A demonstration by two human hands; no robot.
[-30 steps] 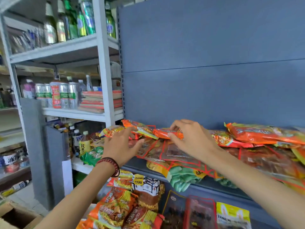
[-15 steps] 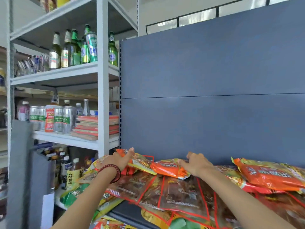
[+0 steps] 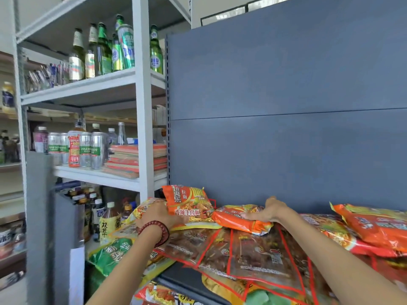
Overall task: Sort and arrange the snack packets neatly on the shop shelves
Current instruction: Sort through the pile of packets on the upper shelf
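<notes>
The left hand (image 3: pixel 158 215) grasps an orange noodle packet (image 3: pixel 189 203), standing it upright, long axis vertical, printed face towards the camera, at the left end of the grey shelf (image 3: pixel 187 280); the right hand (image 3: pixel 268 211) lies flat, fingers uncurled, on a second orange packet (image 3: pixel 235 222) lying lengthwise left to right just beside it.

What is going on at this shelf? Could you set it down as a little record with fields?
Place: shop shelf with grey back panel
Left hand: holds upright orange packet by its lower left edge
Right hand: lies on flat orange packet; fingertips hidden
Underneath: clear red-edged packets, overlapping
Right side: more orange packets, piled
Beside: white rack with green bottles above, cans below
</notes>
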